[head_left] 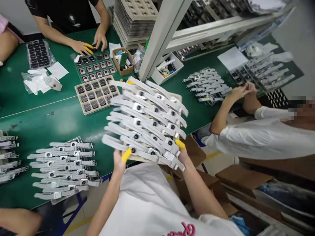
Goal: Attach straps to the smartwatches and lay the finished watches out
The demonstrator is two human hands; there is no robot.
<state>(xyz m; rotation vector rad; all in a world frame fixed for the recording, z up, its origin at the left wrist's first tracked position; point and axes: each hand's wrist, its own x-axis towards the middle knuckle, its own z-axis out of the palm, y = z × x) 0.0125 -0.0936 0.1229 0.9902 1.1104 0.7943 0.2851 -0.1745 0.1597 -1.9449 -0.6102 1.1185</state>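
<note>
White watches on a tray, and you are holding it up in both hands.

You are gripping the tray of white-strapped watches by its near edge, your left hand closed on the near left corner and your right hand closed on the near right corner, each with a yellow finger cot. It is hanging above the green tabletop edge, tilting away from you, with the straps' long axes running left to right across your reach. Neither hand is nearer. Another batch of watches is lying flat to your left. Pink lettering is showing on your shirt, too cropped to read.
</note>
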